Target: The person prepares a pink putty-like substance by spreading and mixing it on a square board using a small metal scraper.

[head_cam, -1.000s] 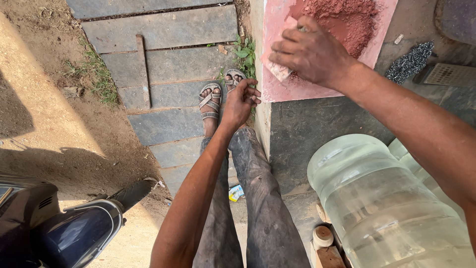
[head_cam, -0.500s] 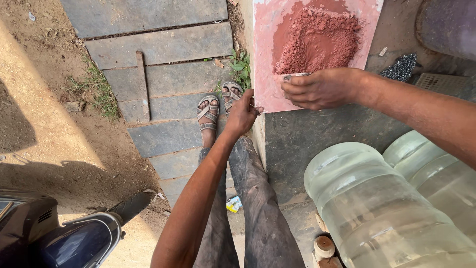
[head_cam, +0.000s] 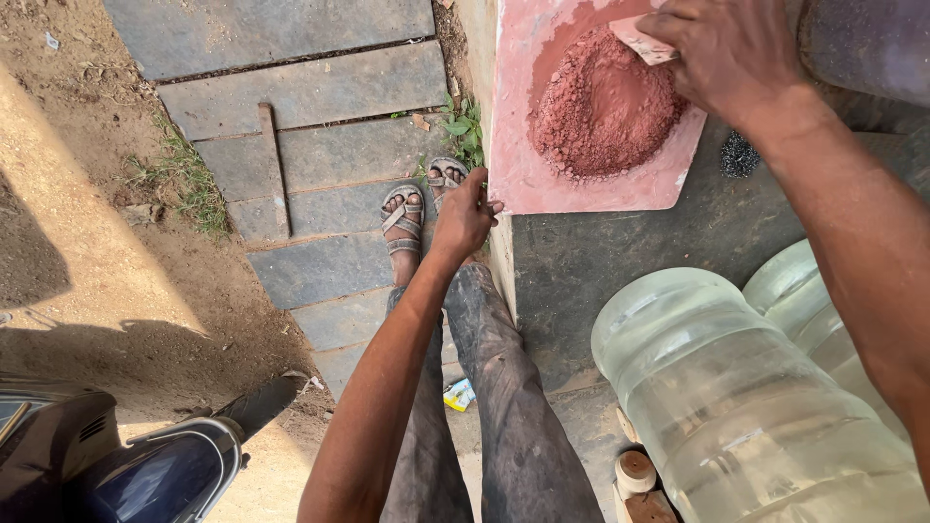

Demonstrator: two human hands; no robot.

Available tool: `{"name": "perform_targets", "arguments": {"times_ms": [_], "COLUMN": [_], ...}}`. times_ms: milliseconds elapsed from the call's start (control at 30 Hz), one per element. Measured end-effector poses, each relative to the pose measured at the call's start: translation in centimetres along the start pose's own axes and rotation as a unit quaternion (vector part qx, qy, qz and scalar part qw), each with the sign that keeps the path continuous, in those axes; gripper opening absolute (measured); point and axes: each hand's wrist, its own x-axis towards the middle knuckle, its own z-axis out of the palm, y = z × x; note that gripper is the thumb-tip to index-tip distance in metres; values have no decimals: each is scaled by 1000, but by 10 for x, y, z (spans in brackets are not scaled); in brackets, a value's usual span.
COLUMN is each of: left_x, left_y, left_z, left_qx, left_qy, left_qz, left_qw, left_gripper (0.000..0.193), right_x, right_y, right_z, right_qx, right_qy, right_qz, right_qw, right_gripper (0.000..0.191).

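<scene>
My right hand is at the top right, closed on a small flat scraper whose edge rests at the upper right of a heap of reddish-brown powder. The powder lies on a pale pink slab set on a dark grey ledge. My left hand hangs lower, its fingers curled against the near left corner of the slab at the ledge's edge. My legs in dusty dark trousers and sandalled feet show below.
Two large clear water jugs lie on the ledge at the lower right. Grey stone paving with an iron bar lies ahead, bare earth to the left. A scooter's front stands at the bottom left. A steel scouring pad sits beside the slab.
My right hand has moved from the slab's near left edge up to the far right of the powder heap. The left hand has stayed at the slab's corner. The view has shifted.
</scene>
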Motion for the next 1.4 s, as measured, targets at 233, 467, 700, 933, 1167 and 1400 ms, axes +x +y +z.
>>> {"name": "perform_targets", "arguments": {"times_ms": [233,467,700,933,1167,1400], "left_x": [4,3,5,7,4,3], "left_y": [2,8,7,10,13,8], "left_z": [5,6,2,6,10,11], "left_qx": [-117,-120,-133,-112,-86,-95], "left_qy": [-11,-15,-46,-64,-47,-40], "left_qz": [-65,-103,-78,-99,-83,-72], "left_qw": [991,987,987,987,992,992], "left_gripper": [20,23,20,18,21,21], "right_x": [-74,-89,-46,-8,-19,-31], "right_y": [-3,-69,-137,-140,-128,-107], "right_z": [29,47,24,20,25,27], "right_qx": [166,291,484,528,548,247], "right_qy": [-51,-79,-8,166,204,161], "right_qz": [265,521,743,767,668,401], "right_qw": [948,799,462,324,461,867], "right_gripper": [31,27,40,36,22,39]}}
